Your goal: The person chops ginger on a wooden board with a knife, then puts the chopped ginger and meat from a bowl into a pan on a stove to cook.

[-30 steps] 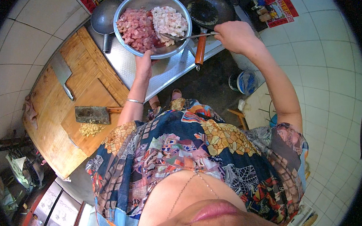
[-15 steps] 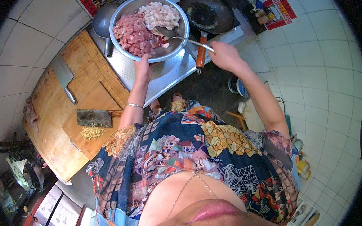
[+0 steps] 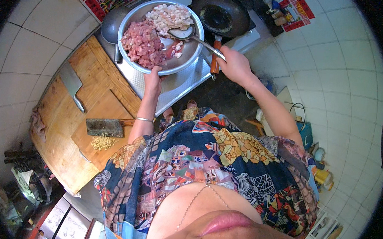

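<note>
1. Left of frame: a cleaver (image 3: 72,81) lies on the wooden board (image 3: 58,119).
2. Upper centre: the left hand (image 3: 153,79) is clamped on the lower rim of a metal bowl (image 3: 184,57) holding pink meat (image 3: 141,45) and paler pieces (image 3: 168,18).
3. Upper right of centre: the right hand (image 3: 234,67) grips the spoon (image 3: 202,42), its head inside the bowl.

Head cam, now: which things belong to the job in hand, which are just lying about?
In use:
- metal bowl, rim held in the left grip
- pink diced meat and pale diced pieces inside it
- metal spoon, in the right grip

Seemingly lying about:
- black wok
- gray pan
- broad knife
- cleaver beside a chopped yellowish heap
</note>
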A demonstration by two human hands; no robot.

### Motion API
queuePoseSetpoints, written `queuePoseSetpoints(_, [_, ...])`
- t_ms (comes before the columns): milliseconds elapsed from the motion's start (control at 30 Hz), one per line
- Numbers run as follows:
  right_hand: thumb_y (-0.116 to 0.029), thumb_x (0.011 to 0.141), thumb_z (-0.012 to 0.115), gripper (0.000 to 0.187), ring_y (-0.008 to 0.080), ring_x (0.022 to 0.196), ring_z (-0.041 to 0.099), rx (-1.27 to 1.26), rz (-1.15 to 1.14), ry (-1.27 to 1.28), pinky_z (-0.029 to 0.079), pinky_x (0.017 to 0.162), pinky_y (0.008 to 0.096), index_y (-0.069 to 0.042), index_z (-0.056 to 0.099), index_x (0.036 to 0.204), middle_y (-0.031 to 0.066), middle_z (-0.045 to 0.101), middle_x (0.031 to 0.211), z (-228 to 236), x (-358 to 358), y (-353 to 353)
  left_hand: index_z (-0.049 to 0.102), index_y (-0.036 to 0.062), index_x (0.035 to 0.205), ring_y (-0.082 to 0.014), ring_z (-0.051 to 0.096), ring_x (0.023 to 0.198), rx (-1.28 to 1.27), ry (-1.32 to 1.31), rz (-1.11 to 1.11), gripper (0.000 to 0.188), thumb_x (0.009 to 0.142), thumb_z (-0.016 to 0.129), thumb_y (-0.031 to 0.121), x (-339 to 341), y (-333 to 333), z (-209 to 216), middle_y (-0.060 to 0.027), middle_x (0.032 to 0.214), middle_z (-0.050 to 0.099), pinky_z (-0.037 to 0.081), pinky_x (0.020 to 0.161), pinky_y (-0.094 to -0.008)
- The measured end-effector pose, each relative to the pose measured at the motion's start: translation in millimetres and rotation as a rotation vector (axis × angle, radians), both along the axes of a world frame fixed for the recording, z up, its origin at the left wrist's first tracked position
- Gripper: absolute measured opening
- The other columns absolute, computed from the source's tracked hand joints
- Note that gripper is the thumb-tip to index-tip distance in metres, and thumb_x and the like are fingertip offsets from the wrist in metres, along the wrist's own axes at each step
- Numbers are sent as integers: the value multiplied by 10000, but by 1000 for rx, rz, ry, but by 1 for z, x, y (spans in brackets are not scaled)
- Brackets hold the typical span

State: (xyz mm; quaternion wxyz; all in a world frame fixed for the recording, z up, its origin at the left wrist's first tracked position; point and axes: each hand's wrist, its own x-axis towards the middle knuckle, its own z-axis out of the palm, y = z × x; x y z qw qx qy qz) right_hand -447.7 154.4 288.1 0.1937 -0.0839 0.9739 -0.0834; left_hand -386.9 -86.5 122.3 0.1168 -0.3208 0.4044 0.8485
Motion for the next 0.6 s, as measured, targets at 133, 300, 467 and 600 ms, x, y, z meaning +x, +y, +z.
queuePoseSetpoints(133, [-232,815,554,229,386,715,603,63,33,1,475,621,493,-33,477,899,185,617,742,2,-1,-5,362,21,1203,-253,576,853,-13,-2,-54,467,760,507,33,3,-8,-6,-111,1031,505,543,691,-418])
queuePoseSetpoints(300, [-221,822,549,214,381,715,606,69,39,32,473,609,495,-32,476,890,179,618,740,3,3,-3,463,25,1064,-190,560,764,-13,-20,-30,346,727,527,68,8,-10,3,-73,937,547,472,535,-320])
queuePoseSetpoints(467, [-199,825,541,193,375,711,608,66,107,62,470,601,498,-30,468,883,177,617,743,10,-4,-1,472,28,1081,-174,565,754,-40,10,-64,364,724,527,72,9,-17,0,-58,943,557,475,566,-308])
queuePoseSetpoints(600, [-179,816,538,180,360,711,612,88,203,133,477,592,480,-31,464,887,169,612,742,14,-4,19,448,30,1109,-180,571,773,-74,-18,-97,398,724,535,77,12,-22,9,-64,952,552,494,613,-318])
